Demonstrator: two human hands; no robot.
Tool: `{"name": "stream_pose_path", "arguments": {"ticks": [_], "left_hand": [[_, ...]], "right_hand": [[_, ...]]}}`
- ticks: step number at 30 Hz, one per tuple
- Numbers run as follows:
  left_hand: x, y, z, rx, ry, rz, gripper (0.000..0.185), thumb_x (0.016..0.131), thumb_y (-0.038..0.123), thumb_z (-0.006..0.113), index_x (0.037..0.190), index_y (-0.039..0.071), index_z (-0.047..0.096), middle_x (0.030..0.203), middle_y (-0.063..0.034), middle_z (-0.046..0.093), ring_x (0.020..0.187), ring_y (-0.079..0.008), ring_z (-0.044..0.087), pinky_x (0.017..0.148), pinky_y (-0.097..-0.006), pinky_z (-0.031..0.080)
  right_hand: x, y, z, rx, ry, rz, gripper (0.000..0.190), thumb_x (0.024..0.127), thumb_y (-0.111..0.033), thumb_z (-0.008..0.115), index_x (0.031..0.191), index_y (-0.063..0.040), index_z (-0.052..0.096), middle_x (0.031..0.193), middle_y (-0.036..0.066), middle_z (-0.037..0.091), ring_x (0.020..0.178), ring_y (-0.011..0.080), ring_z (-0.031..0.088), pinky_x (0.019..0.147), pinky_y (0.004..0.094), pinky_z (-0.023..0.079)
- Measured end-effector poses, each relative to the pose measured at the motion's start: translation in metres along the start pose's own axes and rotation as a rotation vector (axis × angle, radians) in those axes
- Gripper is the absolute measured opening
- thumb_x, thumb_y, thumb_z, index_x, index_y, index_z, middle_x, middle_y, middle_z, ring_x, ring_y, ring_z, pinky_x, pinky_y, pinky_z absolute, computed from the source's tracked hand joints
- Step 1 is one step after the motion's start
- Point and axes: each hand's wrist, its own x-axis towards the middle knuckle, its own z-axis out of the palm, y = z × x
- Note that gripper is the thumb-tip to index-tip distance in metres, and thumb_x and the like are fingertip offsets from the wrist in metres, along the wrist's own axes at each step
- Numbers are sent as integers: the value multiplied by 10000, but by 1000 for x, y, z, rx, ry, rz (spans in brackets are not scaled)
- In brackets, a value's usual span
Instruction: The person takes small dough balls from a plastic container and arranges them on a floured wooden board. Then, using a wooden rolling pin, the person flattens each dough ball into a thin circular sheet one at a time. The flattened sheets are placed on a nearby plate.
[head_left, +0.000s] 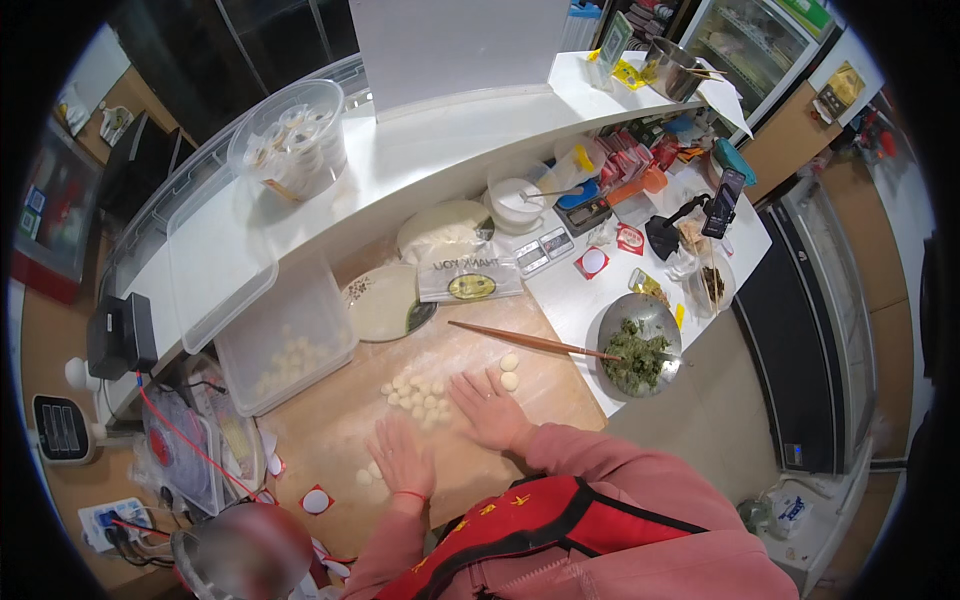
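A cluster of small pale dough balls (420, 400) sits on the flour-dusted wooden board (330, 427). My right hand (487, 409) lies palm down at the cluster's right side, a ring on one finger. Just beyond its fingers are two flattened dough rounds (509, 373). My left hand (403, 456), slightly blurred, is palm down at the near left of the cluster. Beside it are more flattened dough rounds (367, 474). Neither hand visibly grips anything; what lies under the palms is hidden.
A wooden rolling pin (517, 340) reaches over a metal bowl (609, 315) of chopped green filling. More dough balls fill part of a plastic bin (285, 300) at left. Behind the board are a covered tray (390, 300) and a printed plastic bag (470, 271). A phone (724, 202) stands on a holder.
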Motion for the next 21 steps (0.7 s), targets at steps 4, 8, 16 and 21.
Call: {"name": "stream_pose_path", "arguments": {"ticks": [4,8,16,21], "left_hand": [[2,-8,9,-24,76,7,718,966,343,596,1589,59,377,1674,-126,298,1576,-326,186,1289,-553,69],[13,-29,18,-153,165,11,535,981,163,559,1500,50,484,1564,-145,452,1475,-338,373,1253,-502,234],[33,-68,-7,-325,475,40,228,868,72,690,1097,66,688,1145,-125,649,1098,-352,603,974,-473,470],[17,-10,-9,-651,267,-66,253,813,137,771,1031,61,670,1089,-120,662,1073,-357,598,951,-464,483]], "right_hand": [[3,1,6,30,86,-4,723,989,-468,559,1557,-44,417,1644,142,374,1539,299,308,1260,556,184],[17,12,9,-12,-19,-12,591,1012,-320,537,1532,-52,454,1632,137,401,1529,281,337,1263,538,190],[60,35,-3,322,420,-36,191,839,-72,652,1029,-52,651,974,145,648,951,357,613,875,447,496],[33,-4,4,662,269,120,193,876,-110,669,1052,-37,643,924,182,641,902,405,611,811,504,492]]}}
